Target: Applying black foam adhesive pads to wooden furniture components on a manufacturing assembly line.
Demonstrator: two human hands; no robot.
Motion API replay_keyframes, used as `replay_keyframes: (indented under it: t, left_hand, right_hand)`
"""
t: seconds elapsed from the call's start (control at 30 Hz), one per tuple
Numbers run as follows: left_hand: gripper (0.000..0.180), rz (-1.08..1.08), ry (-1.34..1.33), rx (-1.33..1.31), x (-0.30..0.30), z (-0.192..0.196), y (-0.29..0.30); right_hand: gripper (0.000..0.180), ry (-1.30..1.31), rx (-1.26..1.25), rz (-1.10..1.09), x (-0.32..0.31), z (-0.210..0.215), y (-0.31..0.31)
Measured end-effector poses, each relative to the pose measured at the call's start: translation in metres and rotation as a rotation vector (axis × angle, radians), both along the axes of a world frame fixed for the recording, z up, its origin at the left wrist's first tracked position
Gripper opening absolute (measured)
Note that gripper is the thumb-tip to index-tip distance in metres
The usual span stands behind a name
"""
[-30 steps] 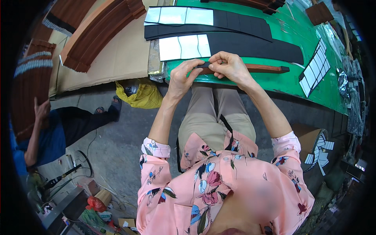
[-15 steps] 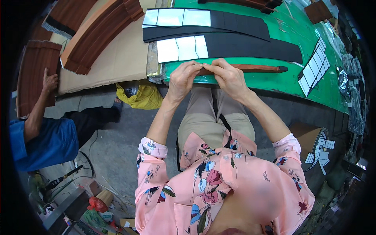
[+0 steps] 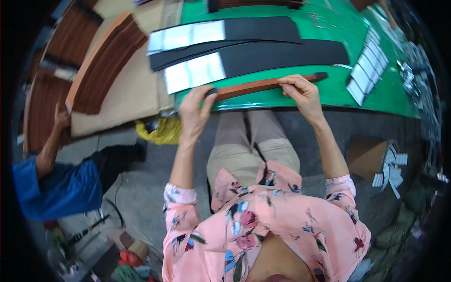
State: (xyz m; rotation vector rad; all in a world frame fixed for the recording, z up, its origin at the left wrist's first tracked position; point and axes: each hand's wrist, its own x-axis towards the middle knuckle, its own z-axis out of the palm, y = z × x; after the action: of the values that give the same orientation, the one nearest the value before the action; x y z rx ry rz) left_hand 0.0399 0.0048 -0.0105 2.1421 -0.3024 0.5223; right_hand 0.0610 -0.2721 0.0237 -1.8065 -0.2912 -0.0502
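Note:
A long, narrow brown strip [image 3: 256, 87], apparently wood, with black ends lies at a slant near the front edge of the green table. At its left end, my left hand [image 3: 193, 109] has the black tip between thumb and fingers. Towards the other end, the fingers of my right hand [image 3: 303, 96] are curled over the strip, thumb below; motion blur softens their contact. Just beyond the strip lie flat black pieces [image 3: 286, 56], partly overlapping, with white sheets [image 3: 195, 73] on their left parts.
A white piece with dark lines [image 3: 368, 68] lies at the table's right. Curved brown mouldings [image 3: 105, 66] rest on cardboard [image 3: 120, 94] at left, where another person's hand [image 3: 61, 116] touches one. A yellow bag [image 3: 162, 130] sits below the table; a brown bin [image 3: 369, 157] stands at lower right.
My hands were together at the strip's left part; now they are apart, left hand leftward and right hand rightward. The strip's left end has come into view. The whole view has shifted somewhat.

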Motion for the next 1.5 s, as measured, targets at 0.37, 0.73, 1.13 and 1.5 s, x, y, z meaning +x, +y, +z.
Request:
replay_keyframes:
  t: [0.37, 0.73, 1.13, 1.5]
  left_hand:
    - [0.026, 0.026, -0.078, 0.164, -0.008, -0.009, -0.005]
    - [0.039, 0.083, 0.053, 0.175, -0.024, 0.001, -0.003]
    - [0.042, 0.197, 0.698, -0.335, -0.030, 0.019, 0.014]
    - [0.048, 0.073, 0.351, -0.515, 0.129, 0.107, 0.009]
  right_hand:
    - [0.035, -0.557, -0.839, -0.280, 0.007, -0.002, -0.109]
    - [0.039, -0.097, -0.239, -0.142, 0.024, -0.032, -0.130]
    - [0.034, 0.433, -0.074, -0.239, 0.034, -0.029, -0.143]
    - [0.037, 0.066, 0.122, -0.322, 0.141, 0.055, -0.132]
